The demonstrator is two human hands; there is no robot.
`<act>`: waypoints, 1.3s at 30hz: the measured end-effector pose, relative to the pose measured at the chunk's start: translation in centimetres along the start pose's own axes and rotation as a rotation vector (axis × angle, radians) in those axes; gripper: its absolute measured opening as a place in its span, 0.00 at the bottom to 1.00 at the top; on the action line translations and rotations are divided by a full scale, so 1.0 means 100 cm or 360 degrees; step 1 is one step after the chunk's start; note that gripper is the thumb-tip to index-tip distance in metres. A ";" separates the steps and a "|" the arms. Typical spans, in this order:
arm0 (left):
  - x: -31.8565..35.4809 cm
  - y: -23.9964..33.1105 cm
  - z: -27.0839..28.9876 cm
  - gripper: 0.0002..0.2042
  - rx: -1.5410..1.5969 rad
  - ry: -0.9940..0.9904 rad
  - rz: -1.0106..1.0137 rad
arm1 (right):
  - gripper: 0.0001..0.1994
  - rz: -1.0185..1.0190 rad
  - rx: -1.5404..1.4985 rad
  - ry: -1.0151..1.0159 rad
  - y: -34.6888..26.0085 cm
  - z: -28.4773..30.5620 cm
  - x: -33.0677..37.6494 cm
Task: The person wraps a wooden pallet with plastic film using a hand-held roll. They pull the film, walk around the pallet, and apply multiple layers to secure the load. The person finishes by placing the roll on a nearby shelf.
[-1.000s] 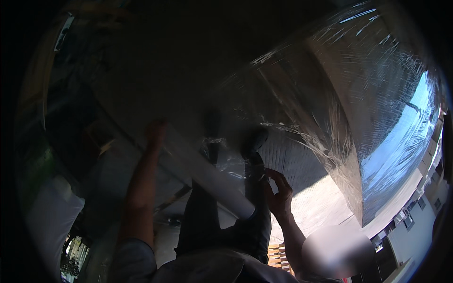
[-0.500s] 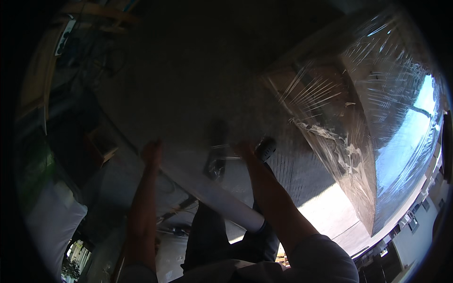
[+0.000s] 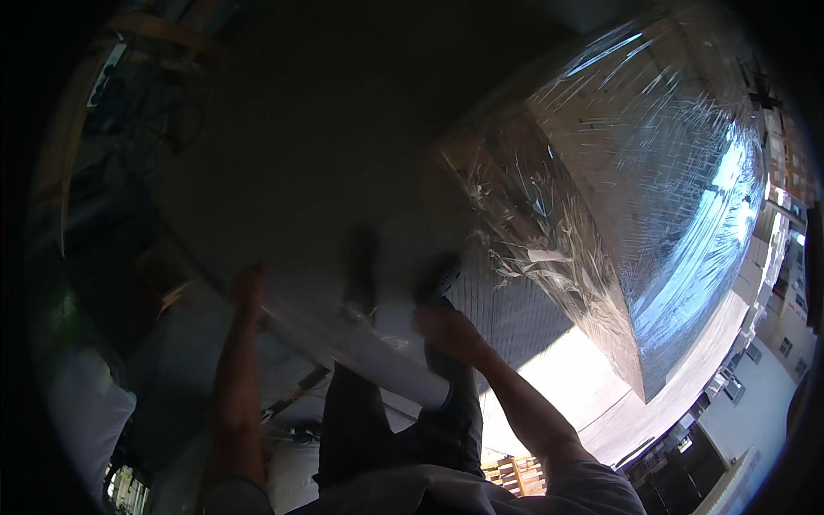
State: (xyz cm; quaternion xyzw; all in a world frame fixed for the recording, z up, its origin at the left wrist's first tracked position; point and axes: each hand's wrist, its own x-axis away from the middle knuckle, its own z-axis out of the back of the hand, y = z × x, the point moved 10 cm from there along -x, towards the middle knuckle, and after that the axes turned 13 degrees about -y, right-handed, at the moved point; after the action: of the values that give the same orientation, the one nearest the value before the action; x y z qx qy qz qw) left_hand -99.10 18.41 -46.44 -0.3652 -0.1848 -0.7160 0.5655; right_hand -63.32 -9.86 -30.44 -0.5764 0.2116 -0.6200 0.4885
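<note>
A long roll of clear stretch film (image 3: 369,356) lies across the view in front of my legs. My left hand (image 3: 249,287) grips its left end. My right hand (image 3: 446,330) holds it closer to the right end. A sheet of film runs from the roll up toward a large load wrapped in shiny film (image 3: 618,215) at the right. My dark shoes (image 3: 438,279) show on the floor just past the roll.
The floor (image 3: 300,154) ahead is dark concrete. Clutter and wooden boards (image 3: 129,103) sit at the far left. A white bag or sack (image 3: 86,412) lies at lower left. A wooden pallet (image 3: 515,472) and a sunlit strip of floor (image 3: 566,378) are at lower right.
My right hand has come up from low at my side onto the roll. The wrapped load has shifted to the right in view, and both arms now stretch forward.
</note>
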 end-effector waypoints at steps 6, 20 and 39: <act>0.009 -0.004 0.009 0.32 0.0327 0.0034 -0.0171 | 0.19 0.0644 0.0908 0.0661 -0.236 0.216 0.053; 0.140 -0.031 0.054 0.22 0.1482 -0.0615 -0.0308 | 0.18 -0.0498 0.1693 0.0047 0.022 0.201 0.054; 0.316 -0.082 -0.030 0.22 0.1243 0.0414 0.0446 | 0.12 -0.0741 0.1407 -0.0326 0.107 0.108 0.375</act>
State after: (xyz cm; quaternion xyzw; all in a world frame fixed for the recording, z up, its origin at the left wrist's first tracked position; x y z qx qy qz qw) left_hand -110.73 -2.51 -24.10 -0.0523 -0.3177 -0.5488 0.7715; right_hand -44.15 -43.07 -17.59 -0.4042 -0.2539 -0.6830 0.5529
